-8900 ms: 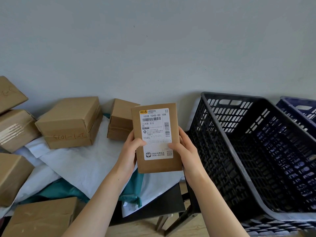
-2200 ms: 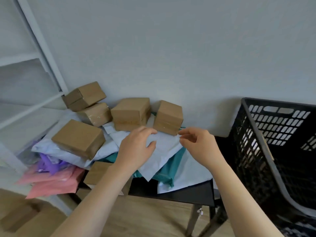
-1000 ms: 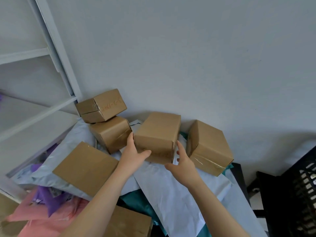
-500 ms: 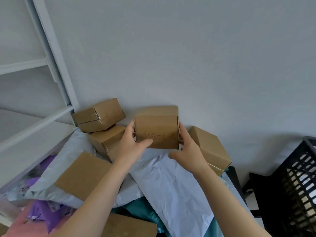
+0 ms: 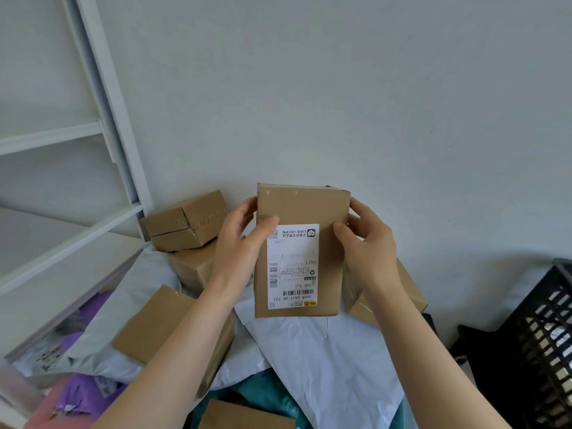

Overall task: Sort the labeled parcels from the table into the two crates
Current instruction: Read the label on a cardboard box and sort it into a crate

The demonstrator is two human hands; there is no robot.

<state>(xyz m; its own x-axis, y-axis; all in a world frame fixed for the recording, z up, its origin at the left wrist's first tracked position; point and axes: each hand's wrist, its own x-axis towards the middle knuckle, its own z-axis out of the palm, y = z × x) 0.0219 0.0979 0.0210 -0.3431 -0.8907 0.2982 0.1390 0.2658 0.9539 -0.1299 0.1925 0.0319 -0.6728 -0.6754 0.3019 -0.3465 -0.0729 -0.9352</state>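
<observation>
Both hands, left hand [image 5: 238, 252] and right hand [image 5: 368, 252], grip the cardboard parcel [image 5: 301, 212] upright, so its upside-down label [image 5: 292, 266] faces the person for reading.

**Person, partial view.** Two hands and two forearms are showing.

- **Left hand** [image 5: 238, 252]: it is showing bare, with its back and thumb side facing the camera. The fingers are looking slim and smooth. The nails are appearing too small to judge.
- **Right hand** [image 5: 368, 255]: it is also showing bare and is matching the left in build. Faint knuckle lines are showing across its back.
- **Left forearm** [image 5: 173, 345]: it is showing bare along its whole visible length. It is looking slender at the wrist and is widening toward the near left edge.
- **Right forearm** [image 5: 424, 351]: it is showing bare in the same way. It is broadening toward the near right edge, where the frame is cutting it off.
</observation>
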